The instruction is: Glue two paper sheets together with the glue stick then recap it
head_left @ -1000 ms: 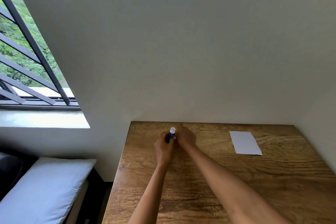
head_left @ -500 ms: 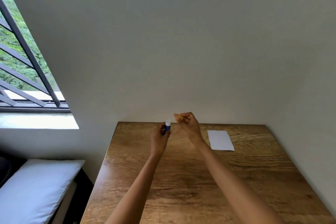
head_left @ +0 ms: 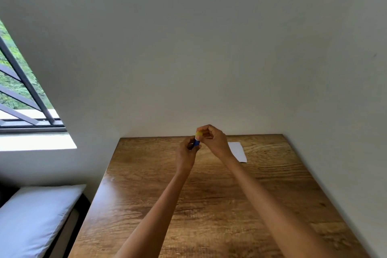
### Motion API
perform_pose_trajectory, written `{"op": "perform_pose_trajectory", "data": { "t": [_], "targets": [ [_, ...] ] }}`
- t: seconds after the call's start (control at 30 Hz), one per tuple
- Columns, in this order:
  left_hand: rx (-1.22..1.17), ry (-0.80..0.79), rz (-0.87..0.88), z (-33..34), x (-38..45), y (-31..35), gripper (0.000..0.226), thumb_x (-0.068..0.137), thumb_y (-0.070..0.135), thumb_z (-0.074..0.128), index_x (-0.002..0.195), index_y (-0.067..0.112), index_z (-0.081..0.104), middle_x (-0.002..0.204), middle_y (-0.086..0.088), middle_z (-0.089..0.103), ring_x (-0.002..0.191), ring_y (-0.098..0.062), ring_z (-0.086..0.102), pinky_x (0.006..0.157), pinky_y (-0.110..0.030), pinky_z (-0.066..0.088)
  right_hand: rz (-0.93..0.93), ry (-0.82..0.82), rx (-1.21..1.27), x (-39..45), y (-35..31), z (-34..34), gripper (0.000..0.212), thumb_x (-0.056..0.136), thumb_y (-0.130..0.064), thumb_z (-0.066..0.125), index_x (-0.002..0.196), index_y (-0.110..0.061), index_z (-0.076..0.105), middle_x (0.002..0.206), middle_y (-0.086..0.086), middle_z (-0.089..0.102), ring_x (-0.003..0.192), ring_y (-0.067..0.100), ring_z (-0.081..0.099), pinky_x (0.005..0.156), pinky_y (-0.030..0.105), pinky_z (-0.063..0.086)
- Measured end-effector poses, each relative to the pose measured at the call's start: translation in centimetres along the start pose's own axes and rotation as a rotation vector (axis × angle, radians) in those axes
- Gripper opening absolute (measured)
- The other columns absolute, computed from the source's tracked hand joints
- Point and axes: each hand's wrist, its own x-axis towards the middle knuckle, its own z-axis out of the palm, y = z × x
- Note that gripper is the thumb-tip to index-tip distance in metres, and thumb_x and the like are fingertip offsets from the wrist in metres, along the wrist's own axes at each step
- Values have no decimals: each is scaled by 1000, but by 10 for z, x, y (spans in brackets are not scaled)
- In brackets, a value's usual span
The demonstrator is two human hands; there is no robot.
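My left hand (head_left: 187,151) grips a blue glue stick (head_left: 196,142) upright, above the far part of the wooden table (head_left: 209,205). My right hand (head_left: 214,139) pinches the yellow cap (head_left: 198,133), which sits at the top end of the stick. The two hands meet at the stick. White paper (head_left: 238,151) lies flat on the table at the far right, partly hidden behind my right wrist. I cannot tell whether it is one sheet or two stacked.
A plain wall rises right behind the table's far edge and along its right side. A barred window (head_left: 23,98) is at the left. A bed with a white pillow (head_left: 31,220) stands low beside the table's left edge.
The hands rose off the table with the stick. Half a second ago the cap was held apart to the right; now my right hand has brought it onto the stick's top.
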Motion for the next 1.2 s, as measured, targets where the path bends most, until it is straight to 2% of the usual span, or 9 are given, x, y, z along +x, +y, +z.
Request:
{"op": "perform_pose_trajectory", "data": {
  "t": [0.07,0.2,0.4,0.5,0.57,0.7,0.83,1.03,1.2],
  "targets": [
    [8,1,6,5,-2,2,19,81,0,63,99,6,66,89,-10,70,81,-24,66,78,-49,55,-14,1,-96,-1,1,-4,18,79,-17,71,96,-21,66,93,-8,67,88,7,63,73,6,47],
    [43,29,36,15,-3,1,13,80,2,65,91,8,67,80,-7,69,72,-24,65,72,-50,56,-23,54,-164,0,4,-10,18,79,-19,71,96,-19,66,93,-4,68,86,7,63,74,12,50],
    [39,97,25,35,-5,-9,12,81,2,63,85,13,66,70,1,66,63,-15,62,64,-39,57,6,89,-198,3,17,-8,23,77,-23,72,94,-18,59,90,-4,64,83,8,61,71,15,50],
    [65,83,33,44,-2,-20,11,83,3,63,90,12,65,75,-1,67,63,-9,60,60,-28,54,31,93,-197,2,31,-10,23,78,-24,72,95,-18,58,90,-3,64,83,9,60,70,16,50],
    [67,50,40,50,1,-29,15,84,4,63,97,11,62,83,-1,67,70,-7,62,62,-19,51,63,66,-171,1,43,-14,24,79,-24,71,99,-19,59,93,-5,65,86,7,61,74,17,52],
    [27,-1,-8,57,14,-44,21,86,4,60,100,19,57,87,5,65,78,-10,64,64,-18,50,171,-30,-170,-7,78,-18,28,90,-27,57,118,-25,55,109,-10,62,105,9,60,70,2,42],
    [34,-35,-20,63,31,-55,24,82,-1,62,94,19,56,87,0,64,80,-16,62,70,-24,51,191,-37,-367,-11,112,-19,36,94,-14,47,130,-17,50,129,1,58,115,13,54,88,9,35],
    [-1,-76,-70,73,50,-66,24,80,-6,61,93,13,57,86,7,62,81,-2,60,70,-8,48,177,-14,-420,10,119,-11,32,94,-15,48,125,-15,56,122,6,63,107,19,59,88,20,43],
    [7,-88,-52,76,53,-72,23,80,-4,62,100,8,58,90,3,63,83,-2,59,72,-6,47,193,9,-444,15,124,-7,31,94,-13,48,123,-14,57,119,7,64,104,20,60,86,20,42]
  ]
}}
